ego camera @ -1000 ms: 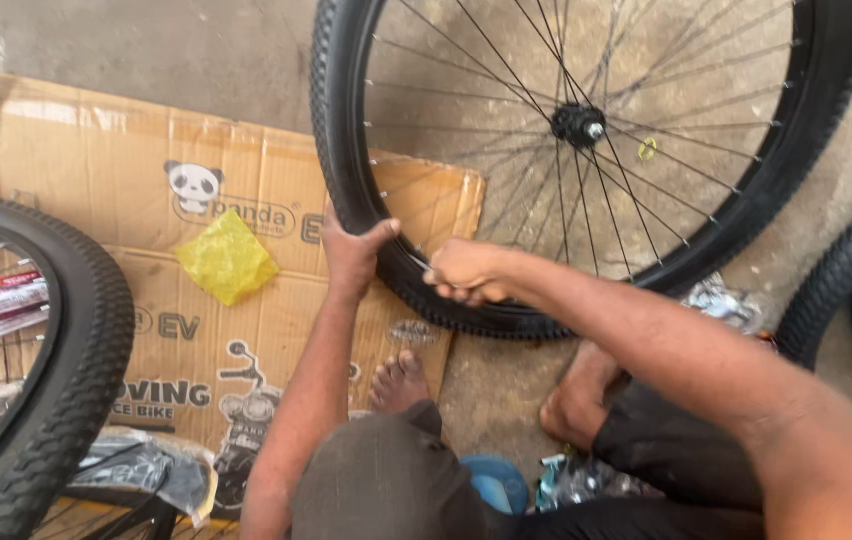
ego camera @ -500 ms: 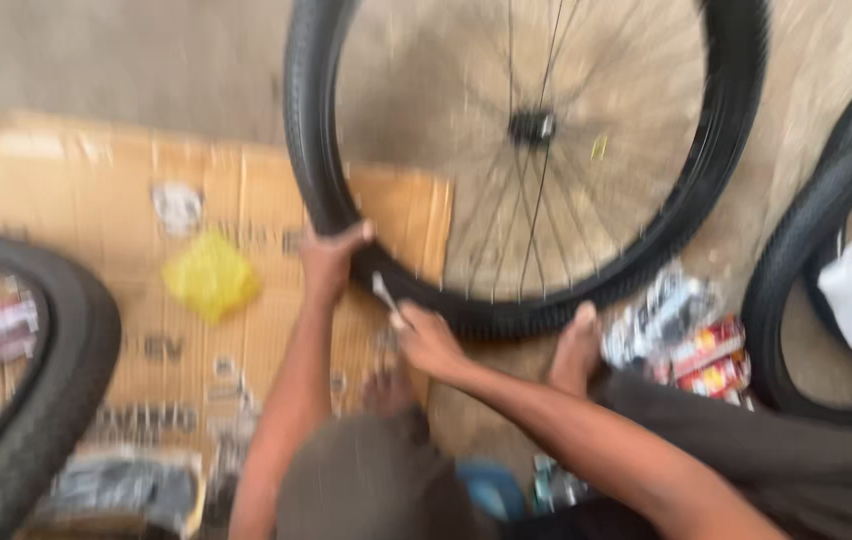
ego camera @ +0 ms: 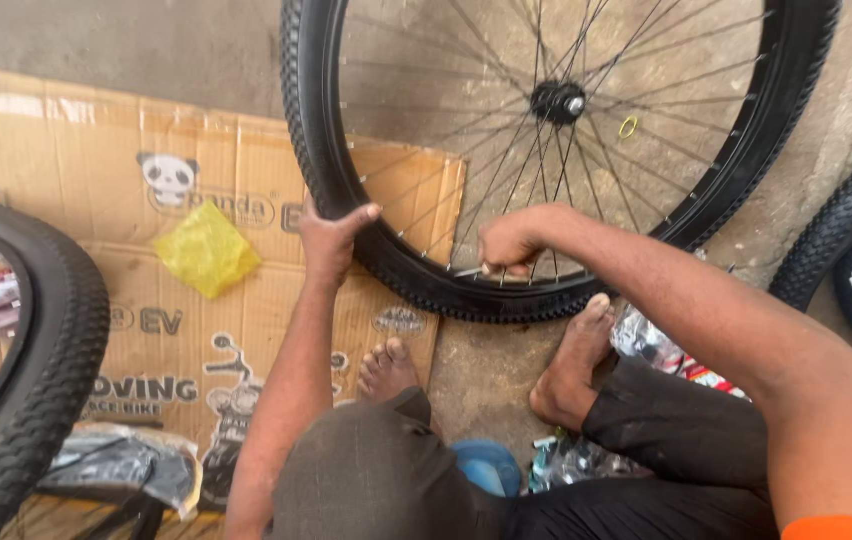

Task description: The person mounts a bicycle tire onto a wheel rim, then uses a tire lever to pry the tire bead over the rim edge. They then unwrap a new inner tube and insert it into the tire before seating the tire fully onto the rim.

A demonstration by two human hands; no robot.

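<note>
Two hands work the upright bicycle wheel [ego camera: 556,150]: left hand [ego camera: 331,240] grips its tyre, right hand [ego camera: 508,243] closes on something small at the rim; spokes could pinch fingers if it rolls

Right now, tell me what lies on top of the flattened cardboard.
On the cardboard lie a crumpled yellow bag and one bare foot. The upright wheel, gripped by the left hand, stands at its right edge. A second tyre covers the lower left, hiding what's beneath.
</note>
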